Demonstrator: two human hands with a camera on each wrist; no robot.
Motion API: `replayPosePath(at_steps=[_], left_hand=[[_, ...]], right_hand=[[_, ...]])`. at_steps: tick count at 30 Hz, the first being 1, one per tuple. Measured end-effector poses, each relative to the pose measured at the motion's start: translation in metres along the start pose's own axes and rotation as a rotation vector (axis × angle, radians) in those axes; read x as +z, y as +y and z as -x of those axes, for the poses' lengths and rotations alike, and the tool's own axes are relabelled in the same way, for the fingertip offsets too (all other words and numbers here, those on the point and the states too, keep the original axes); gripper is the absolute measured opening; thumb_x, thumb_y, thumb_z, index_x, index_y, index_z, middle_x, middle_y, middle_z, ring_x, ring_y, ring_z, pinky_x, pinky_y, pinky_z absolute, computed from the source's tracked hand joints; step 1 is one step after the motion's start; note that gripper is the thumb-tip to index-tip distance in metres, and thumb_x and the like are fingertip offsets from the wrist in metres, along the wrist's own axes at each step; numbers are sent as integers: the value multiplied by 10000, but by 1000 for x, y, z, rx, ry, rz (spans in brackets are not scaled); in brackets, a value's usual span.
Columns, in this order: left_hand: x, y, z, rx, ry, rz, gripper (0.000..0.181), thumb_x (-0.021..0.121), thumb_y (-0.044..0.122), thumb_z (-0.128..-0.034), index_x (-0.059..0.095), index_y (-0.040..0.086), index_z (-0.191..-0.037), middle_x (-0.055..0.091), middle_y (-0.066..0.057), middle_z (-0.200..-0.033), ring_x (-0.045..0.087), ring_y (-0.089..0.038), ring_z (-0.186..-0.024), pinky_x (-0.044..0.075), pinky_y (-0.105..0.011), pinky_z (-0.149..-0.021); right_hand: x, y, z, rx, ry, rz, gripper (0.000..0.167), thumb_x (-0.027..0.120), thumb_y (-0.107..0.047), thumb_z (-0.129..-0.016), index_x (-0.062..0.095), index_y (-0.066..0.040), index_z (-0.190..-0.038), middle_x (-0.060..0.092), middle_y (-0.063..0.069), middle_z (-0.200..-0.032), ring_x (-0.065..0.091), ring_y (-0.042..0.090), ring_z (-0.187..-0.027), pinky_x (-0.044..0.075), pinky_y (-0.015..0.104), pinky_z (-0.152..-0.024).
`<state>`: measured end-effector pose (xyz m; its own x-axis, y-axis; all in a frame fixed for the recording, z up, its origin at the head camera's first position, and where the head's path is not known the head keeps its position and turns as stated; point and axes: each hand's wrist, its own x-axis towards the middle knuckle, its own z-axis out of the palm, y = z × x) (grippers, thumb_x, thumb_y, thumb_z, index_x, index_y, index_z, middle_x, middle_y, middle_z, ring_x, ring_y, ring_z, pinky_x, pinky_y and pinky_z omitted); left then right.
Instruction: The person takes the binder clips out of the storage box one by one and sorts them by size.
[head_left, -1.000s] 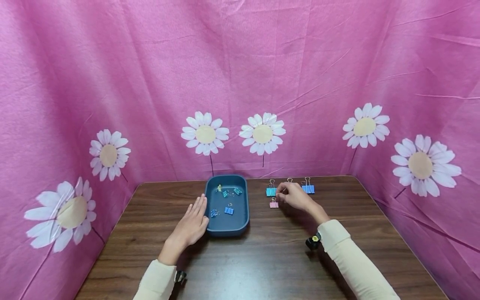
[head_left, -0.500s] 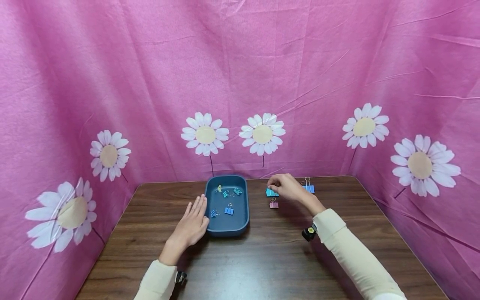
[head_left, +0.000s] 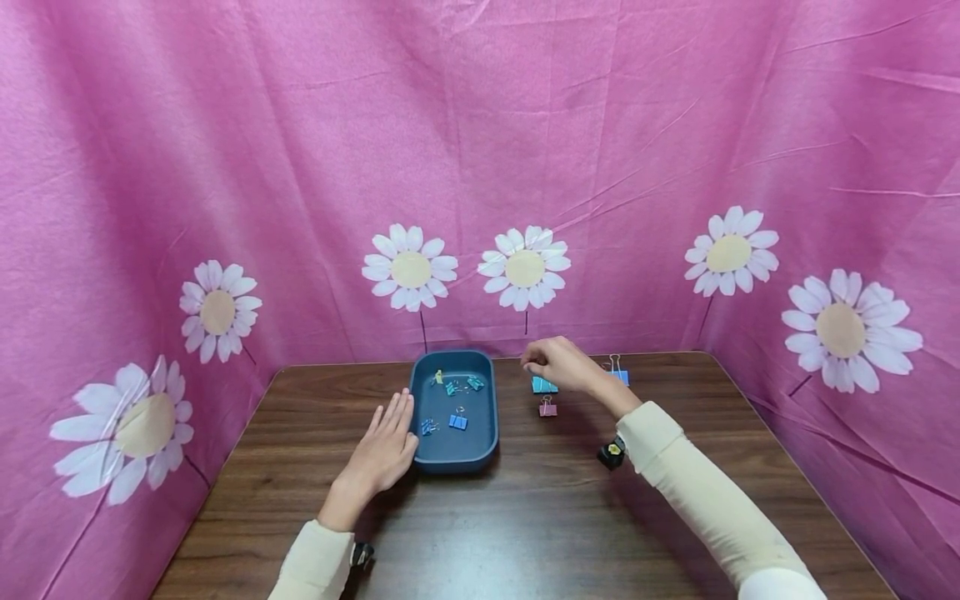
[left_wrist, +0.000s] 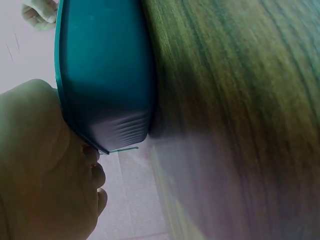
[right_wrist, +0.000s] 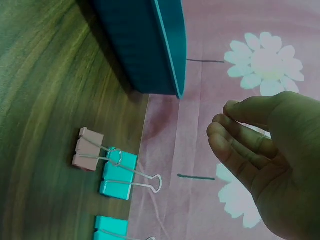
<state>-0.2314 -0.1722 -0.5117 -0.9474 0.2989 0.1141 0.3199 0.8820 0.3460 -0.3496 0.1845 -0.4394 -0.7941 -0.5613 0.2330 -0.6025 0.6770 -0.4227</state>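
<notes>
My left hand (head_left: 384,442) lies against the left side of the dark blue tray (head_left: 453,456), its fingers extended along the wall; the left wrist view shows the palm (left_wrist: 40,165) beside the tray (left_wrist: 105,65). Inside are several small binder clips: yellow, teal and blue (head_left: 458,422). My right hand (head_left: 562,364) hovers above a larger teal clip (head_left: 544,386), fingers loosely bent. In the right wrist view, nothing shows between that hand's (right_wrist: 275,160) fingers and thumb. A pink clip (head_left: 548,408) stands just in front of the teal one.
Right of the teal clip is a large blue clip (head_left: 619,378), partly behind the right forearm. Another teal clip (right_wrist: 110,226) shows at the bottom of the right wrist view. A pink flowered curtain (head_left: 480,150) hangs behind the wooden table (head_left: 315,408).
My right hand has moved left and slightly up, from beside the pink clip to above the teal clip. The left hand and the tray have stayed in place.
</notes>
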Motion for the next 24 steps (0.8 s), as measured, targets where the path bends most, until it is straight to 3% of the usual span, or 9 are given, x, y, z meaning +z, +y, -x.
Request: replayPosePath(at_steps=[8,14,19,24], left_hand=[[1,-2,1,-5,-10,-3,646,439,161,-1088,246,-74,-1658,225,-227,-1760,204,-397,-1650,184,-575,-1349],[2,-3,1,-5,-5,-3,641,433,149,-1087,246,-74,-1658,222,-225,-1761,202,-393,-1651,186,-576,-1348],[3,-3,0,-6,-3,10,643,434,161,-1094,237,-64,-1663,212,-214,-1766,196,-389,-1653,178,-575,-1351],[5,-5,-1,19,30,41,644,425,154,-1078,254,-80,-1653,239,-245,-1750,213,-423,-1640,190,-612,-1335]], right_hand=[[5,-18,-15,-43,-74,1,81,716,-104,-1006,793,-124,-995,797,-5,-925,667,59,-779,589,286,-730],[11,-34,-27,-85,-110,29,86,713,-102,-1003,799,-106,-1010,809,62,-974,653,59,-780,589,264,-736],[21,-46,-36,-103,-112,84,72,732,-120,-993,799,-143,-981,794,-21,-953,693,70,-829,616,285,-788],[31,-59,-41,-124,-149,119,88,719,-112,-995,784,-155,-953,738,-53,-883,629,61,-782,590,280,-762]])
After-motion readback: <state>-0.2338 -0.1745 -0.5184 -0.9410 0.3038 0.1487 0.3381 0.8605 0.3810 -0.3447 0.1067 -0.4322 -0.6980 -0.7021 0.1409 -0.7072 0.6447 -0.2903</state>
